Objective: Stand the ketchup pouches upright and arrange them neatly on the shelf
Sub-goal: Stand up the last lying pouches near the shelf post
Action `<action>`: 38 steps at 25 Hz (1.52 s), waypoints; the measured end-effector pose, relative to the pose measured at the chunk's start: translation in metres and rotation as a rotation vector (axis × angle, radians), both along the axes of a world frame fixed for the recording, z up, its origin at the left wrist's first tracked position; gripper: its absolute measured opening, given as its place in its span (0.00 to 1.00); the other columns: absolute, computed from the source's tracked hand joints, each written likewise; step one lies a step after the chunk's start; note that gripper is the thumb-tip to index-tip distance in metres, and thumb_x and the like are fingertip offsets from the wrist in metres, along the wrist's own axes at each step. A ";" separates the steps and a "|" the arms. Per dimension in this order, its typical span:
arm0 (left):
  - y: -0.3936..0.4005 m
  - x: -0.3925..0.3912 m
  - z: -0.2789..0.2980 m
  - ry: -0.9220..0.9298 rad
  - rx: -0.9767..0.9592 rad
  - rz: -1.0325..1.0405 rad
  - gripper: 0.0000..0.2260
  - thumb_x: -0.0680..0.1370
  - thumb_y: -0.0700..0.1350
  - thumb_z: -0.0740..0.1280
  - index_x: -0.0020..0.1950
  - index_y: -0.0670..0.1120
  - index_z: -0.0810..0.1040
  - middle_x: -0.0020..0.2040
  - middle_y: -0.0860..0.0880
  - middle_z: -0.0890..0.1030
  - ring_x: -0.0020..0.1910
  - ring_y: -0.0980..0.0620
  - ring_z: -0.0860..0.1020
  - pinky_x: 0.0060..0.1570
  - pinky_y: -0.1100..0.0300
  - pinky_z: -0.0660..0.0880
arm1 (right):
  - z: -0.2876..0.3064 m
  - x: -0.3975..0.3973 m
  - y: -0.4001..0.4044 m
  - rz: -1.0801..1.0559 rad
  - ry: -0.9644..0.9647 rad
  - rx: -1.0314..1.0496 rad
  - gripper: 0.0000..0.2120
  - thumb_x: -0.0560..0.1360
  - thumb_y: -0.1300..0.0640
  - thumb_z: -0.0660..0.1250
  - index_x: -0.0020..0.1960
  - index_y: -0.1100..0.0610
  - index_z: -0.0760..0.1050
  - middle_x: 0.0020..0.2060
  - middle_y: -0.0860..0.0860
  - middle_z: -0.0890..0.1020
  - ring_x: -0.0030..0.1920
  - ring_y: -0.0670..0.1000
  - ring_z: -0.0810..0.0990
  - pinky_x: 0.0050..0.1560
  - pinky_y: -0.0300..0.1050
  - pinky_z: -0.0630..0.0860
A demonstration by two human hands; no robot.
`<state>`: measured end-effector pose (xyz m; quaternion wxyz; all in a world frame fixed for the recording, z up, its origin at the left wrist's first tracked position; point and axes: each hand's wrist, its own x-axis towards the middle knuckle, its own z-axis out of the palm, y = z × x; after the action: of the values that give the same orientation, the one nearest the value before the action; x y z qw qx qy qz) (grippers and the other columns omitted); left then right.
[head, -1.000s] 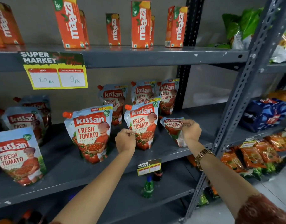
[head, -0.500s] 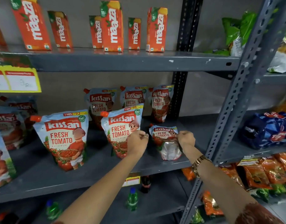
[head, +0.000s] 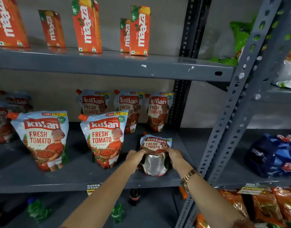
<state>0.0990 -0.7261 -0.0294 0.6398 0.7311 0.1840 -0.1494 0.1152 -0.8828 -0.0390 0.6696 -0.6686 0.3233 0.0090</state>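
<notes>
A Kissan ketchup pouch lies tipped back near the front right of the grey middle shelf, its silver bottom facing me. My left hand grips its left side and my right hand grips its right side. Two pouches stand upright in the front row, one at the left and one in the middle. Three more upright pouches stand in the back row against the wall. Other pouches are partly cut off at the far left.
Orange Maaza juice cartons stand on the upper shelf. A perforated grey upright rises just right of my right arm. A blue packet and orange snack bags fill the neighbouring rack. Green bottles sit on the shelf below.
My left hand left the middle upright pouch and moved right to the lying pouch, joining my right hand. The pouch now shows more of its silver bottom. The view shifted right.
</notes>
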 end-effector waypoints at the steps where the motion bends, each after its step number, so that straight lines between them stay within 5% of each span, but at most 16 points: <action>1: 0.001 0.001 0.000 0.029 -0.072 0.003 0.15 0.73 0.45 0.68 0.54 0.37 0.74 0.52 0.41 0.79 0.53 0.43 0.77 0.56 0.49 0.77 | 0.000 0.002 -0.001 -0.002 -0.001 0.027 0.09 0.72 0.59 0.67 0.47 0.66 0.76 0.50 0.60 0.81 0.49 0.59 0.80 0.46 0.49 0.79; 4: 0.004 0.002 0.001 0.087 -0.176 -0.021 0.14 0.74 0.44 0.68 0.58 0.40 0.74 0.55 0.41 0.80 0.55 0.43 0.77 0.55 0.48 0.78 | 0.000 0.004 -0.004 0.013 0.005 0.051 0.09 0.71 0.58 0.69 0.36 0.59 0.71 0.46 0.60 0.81 0.49 0.59 0.81 0.51 0.50 0.78; 7: 0.006 0.003 0.001 0.162 -0.200 -0.061 0.16 0.71 0.42 0.68 0.57 0.41 0.75 0.56 0.41 0.80 0.55 0.42 0.78 0.51 0.49 0.79 | 0.000 0.008 -0.006 0.080 0.030 0.149 0.04 0.69 0.64 0.69 0.43 0.63 0.78 0.48 0.61 0.83 0.50 0.61 0.82 0.57 0.57 0.79; 11: -0.003 -0.002 -0.001 0.172 -0.257 0.028 0.06 0.71 0.39 0.64 0.46 0.41 0.76 0.43 0.43 0.79 0.42 0.46 0.77 0.37 0.56 0.75 | 0.001 0.010 -0.007 0.115 0.072 0.163 0.08 0.68 0.68 0.64 0.47 0.67 0.78 0.45 0.62 0.84 0.44 0.61 0.83 0.53 0.58 0.80; 15: -0.015 -0.003 -0.006 0.056 -0.117 0.210 0.09 0.77 0.41 0.63 0.52 0.37 0.76 0.47 0.41 0.79 0.47 0.45 0.77 0.45 0.54 0.74 | 0.005 0.002 0.002 0.014 -0.013 0.089 0.03 0.72 0.67 0.65 0.44 0.66 0.76 0.45 0.62 0.83 0.41 0.59 0.82 0.48 0.53 0.81; 17: -0.017 0.000 -0.003 -0.030 -0.069 0.219 0.08 0.76 0.41 0.63 0.47 0.38 0.79 0.49 0.40 0.81 0.50 0.44 0.78 0.50 0.52 0.76 | 0.011 0.000 0.004 -0.030 -0.094 -0.051 0.07 0.73 0.65 0.62 0.39 0.62 0.78 0.46 0.61 0.84 0.44 0.58 0.83 0.50 0.54 0.81; 19: -0.020 0.002 0.004 -0.154 -0.027 0.177 0.08 0.76 0.39 0.63 0.39 0.41 0.79 0.47 0.41 0.82 0.48 0.45 0.78 0.49 0.54 0.75 | 0.023 -0.005 0.005 -0.045 -0.185 -0.101 0.10 0.74 0.62 0.62 0.36 0.57 0.78 0.41 0.58 0.85 0.42 0.58 0.84 0.46 0.53 0.82; 23: -0.036 0.002 0.023 -0.452 0.104 0.068 0.08 0.76 0.36 0.64 0.50 0.38 0.82 0.45 0.45 0.81 0.45 0.52 0.77 0.44 0.63 0.74 | 0.043 -0.010 -0.006 -0.180 -0.463 -0.058 0.14 0.75 0.67 0.58 0.36 0.54 0.75 0.42 0.55 0.83 0.43 0.55 0.81 0.45 0.50 0.80; 30: -0.051 0.000 0.021 -0.516 0.134 -0.116 0.03 0.74 0.35 0.68 0.45 0.41 0.77 0.34 0.52 0.77 0.42 0.52 0.77 0.39 0.68 0.73 | 0.026 -0.022 -0.025 -0.370 -0.363 -0.212 0.11 0.79 0.64 0.53 0.56 0.62 0.72 0.51 0.58 0.80 0.45 0.54 0.78 0.34 0.39 0.72; 34: -0.051 -0.004 0.012 -0.413 0.083 -0.238 0.15 0.78 0.40 0.63 0.64 0.44 0.71 0.53 0.49 0.79 0.56 0.51 0.76 0.57 0.58 0.73 | 0.011 -0.026 -0.019 -0.368 -0.367 -0.066 0.15 0.80 0.56 0.53 0.62 0.57 0.72 0.59 0.57 0.79 0.56 0.58 0.79 0.51 0.48 0.76; 36: -0.052 -0.006 0.005 -0.295 0.052 -0.311 0.22 0.79 0.45 0.61 0.72 0.47 0.64 0.69 0.48 0.73 0.68 0.49 0.70 0.69 0.51 0.68 | 0.003 -0.029 -0.017 -0.252 -0.252 0.095 0.21 0.80 0.47 0.49 0.63 0.56 0.72 0.60 0.58 0.79 0.60 0.58 0.77 0.56 0.52 0.74; 38: -0.051 -0.007 0.000 -0.205 0.034 -0.376 0.23 0.80 0.49 0.59 0.74 0.48 0.60 0.74 0.48 0.66 0.73 0.48 0.64 0.73 0.49 0.61 | -0.005 -0.031 -0.018 -0.123 -0.217 0.196 0.28 0.79 0.40 0.46 0.65 0.57 0.71 0.61 0.58 0.78 0.62 0.58 0.76 0.63 0.54 0.72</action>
<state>0.0922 -0.7774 -0.0291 0.6036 0.7747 -0.0191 -0.1876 0.0842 -0.9008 -0.0436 0.7618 -0.5762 0.2869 -0.0729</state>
